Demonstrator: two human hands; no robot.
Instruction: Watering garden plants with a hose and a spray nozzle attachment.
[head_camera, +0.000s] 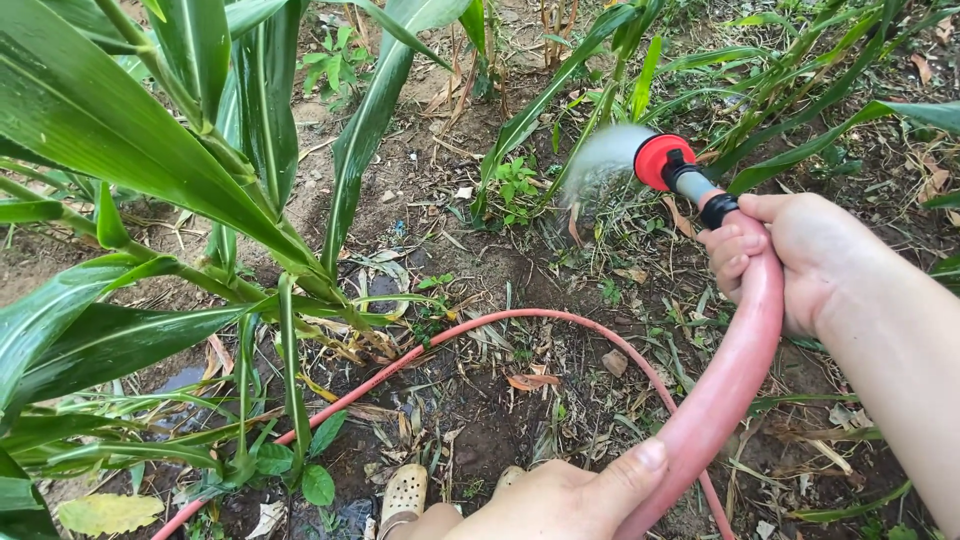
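My right hand (790, 255) grips a pink garden hose (735, 365) just behind its nozzle. The nozzle (665, 162) has a red round head and a black collar, and it sprays a fan of water to the left onto small green plants (515, 185). My left hand (560, 495) holds the same hose lower down, thumb pressed along it, at the bottom of the view. The rest of the hose loops across the wet soil (480, 420) in an arc and runs off to the lower left.
Tall corn-like plants with broad wet leaves (130, 140) fill the left side. Thinner stalks (800, 90) stand at the upper right. Dry leaves and twigs litter the dark soil. A beige perforated clog (403, 492) on my foot shows near the bottom, beside a puddle (185, 378).
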